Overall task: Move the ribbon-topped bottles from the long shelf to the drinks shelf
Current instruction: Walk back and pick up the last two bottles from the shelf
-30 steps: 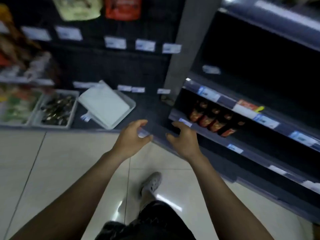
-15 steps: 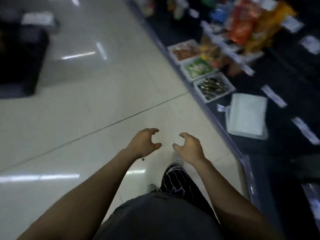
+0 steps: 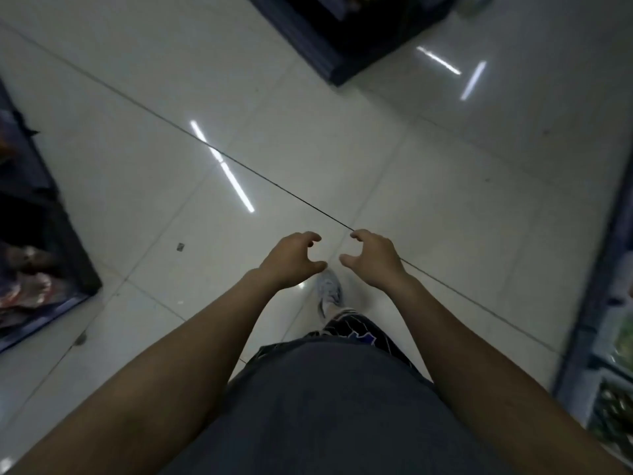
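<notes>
Now both hands are empty, with fingers curled but open: the left hand (image 3: 291, 260) and the right hand (image 3: 375, 258) are near each other above the floor (image 3: 428, 186). Just below them is a shoe (image 3: 329, 291). No bottles are in view.

Open tiled floor (image 3: 308, 138) fills middle of view, bare ahead of both hands; left hand (image 3: 291, 260) and right hand (image 3: 375, 260) held out side by side, fingers curled, nothing in either, small gap between them; dark shelf unit (image 3: 48, 234) closes off left side; second dark unit (image 3: 342, 32) juts in at top, floor running past it on either side; low shelf edge with trays (image 3: 603, 337) hems right side; own shoe (image 3: 330, 291) just below hands.
</notes>
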Motion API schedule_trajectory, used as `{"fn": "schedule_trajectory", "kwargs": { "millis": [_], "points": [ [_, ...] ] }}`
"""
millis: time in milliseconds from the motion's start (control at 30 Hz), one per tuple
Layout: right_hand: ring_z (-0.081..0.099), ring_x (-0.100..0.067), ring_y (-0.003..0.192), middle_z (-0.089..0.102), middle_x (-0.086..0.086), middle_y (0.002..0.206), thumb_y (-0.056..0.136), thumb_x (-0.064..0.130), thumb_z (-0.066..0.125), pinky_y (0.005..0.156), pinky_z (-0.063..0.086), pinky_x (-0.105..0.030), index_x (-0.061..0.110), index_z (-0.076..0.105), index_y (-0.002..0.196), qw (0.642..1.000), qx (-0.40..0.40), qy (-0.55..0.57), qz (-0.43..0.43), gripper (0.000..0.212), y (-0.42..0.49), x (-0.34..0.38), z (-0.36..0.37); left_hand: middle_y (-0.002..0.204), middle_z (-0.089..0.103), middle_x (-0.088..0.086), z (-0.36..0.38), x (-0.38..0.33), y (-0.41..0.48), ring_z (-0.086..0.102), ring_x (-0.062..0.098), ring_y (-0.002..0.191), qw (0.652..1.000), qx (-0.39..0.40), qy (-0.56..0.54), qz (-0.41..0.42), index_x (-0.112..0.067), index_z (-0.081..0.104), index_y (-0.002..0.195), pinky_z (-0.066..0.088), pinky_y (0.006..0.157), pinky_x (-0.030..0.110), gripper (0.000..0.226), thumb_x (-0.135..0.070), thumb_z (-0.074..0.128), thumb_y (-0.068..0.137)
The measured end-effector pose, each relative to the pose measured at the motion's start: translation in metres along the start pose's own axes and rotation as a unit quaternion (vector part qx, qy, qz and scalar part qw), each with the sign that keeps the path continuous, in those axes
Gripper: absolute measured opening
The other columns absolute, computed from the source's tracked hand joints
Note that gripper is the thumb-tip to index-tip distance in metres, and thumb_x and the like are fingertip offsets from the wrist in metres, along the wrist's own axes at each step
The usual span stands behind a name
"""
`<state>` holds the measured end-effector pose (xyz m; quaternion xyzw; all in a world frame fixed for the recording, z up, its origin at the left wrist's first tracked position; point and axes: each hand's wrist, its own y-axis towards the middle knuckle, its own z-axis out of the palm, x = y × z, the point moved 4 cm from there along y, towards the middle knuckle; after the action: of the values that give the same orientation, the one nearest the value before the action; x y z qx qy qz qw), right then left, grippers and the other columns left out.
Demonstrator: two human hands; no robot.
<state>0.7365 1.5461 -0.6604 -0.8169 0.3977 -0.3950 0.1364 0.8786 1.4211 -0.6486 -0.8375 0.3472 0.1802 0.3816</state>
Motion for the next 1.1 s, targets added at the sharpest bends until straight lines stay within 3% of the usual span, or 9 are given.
{"fn": "schedule_trajectory", "kwargs": {
  "millis": [200,467,667,833,1100],
  "points": [
    [0.062,-0.027,0.129,0.065,-0.008,0.145,0.088,0.04,0.079,0.099,0.051,-0.037,0.016,0.058,0.147,0.981,0.09,-0.084,-0.148,0.068,0.128,0.152,-0.01,0.129,0.068,0.004,-0.115,0.058,0.038,0.064,0.018,0.11,0.98,-0.138,-0.087,-0.116,-0.016,0.06,0.138,0.047,0.09,0.026,0.055,-0.034,0.078,0.09],
    [0.061,-0.027,0.132,0.065,-0.008,0.146,0.088,0.035,0.08,0.097,0.042,-0.025,0.013,0.057,0.149,0.963,0.14,-0.108,-0.205,0.069,0.279,0.312,0.017,0.137,0.067,0.004,-0.258,0.154,0.119,0.065,0.019,0.116,0.937,-0.238,-0.176,-0.188,-0.017,0.059,0.142,0.047,0.092,0.025,0.06,-0.036,0.078,0.089],
    [0.063,-0.027,0.129,0.068,-0.01,0.143,0.09,0.033,0.08,0.096,0.043,-0.026,0.012,0.058,0.148,0.956,0.157,-0.146,-0.201,0.066,0.39,0.44,0.034,0.136,0.067,0.006,-0.38,0.246,0.2,0.065,0.022,0.116,0.943,-0.216,-0.158,-0.198,-0.014,0.059,0.142,0.052,0.098,0.034,0.06,-0.038,0.077,0.09],
    [0.059,-0.027,0.134,0.064,-0.008,0.148,0.093,0.036,0.076,0.101,0.043,-0.027,0.013,0.053,0.153,0.956,0.168,-0.156,-0.186,0.068,0.468,0.537,0.033,0.144,0.061,0.008,-0.484,0.306,0.256,0.06,0.025,0.127,0.953,-0.176,-0.139,-0.206,-0.015,0.054,0.148,0.049,0.105,0.037,0.066,-0.042,0.074,0.092],
    [0.056,-0.029,0.139,0.06,-0.013,0.153,0.098,0.031,0.073,0.107,0.044,-0.032,0.009,0.051,0.154,0.962,0.162,-0.156,-0.154,0.065,0.608,0.643,0.022,0.146,0.059,0.01,-0.607,0.38,0.363,0.058,0.026,0.13,0.959,-0.129,-0.124,-0.22,-0.013,0.052,0.149,0.048,0.104,0.036,0.066,-0.042,0.072,0.093]
  ]
}}
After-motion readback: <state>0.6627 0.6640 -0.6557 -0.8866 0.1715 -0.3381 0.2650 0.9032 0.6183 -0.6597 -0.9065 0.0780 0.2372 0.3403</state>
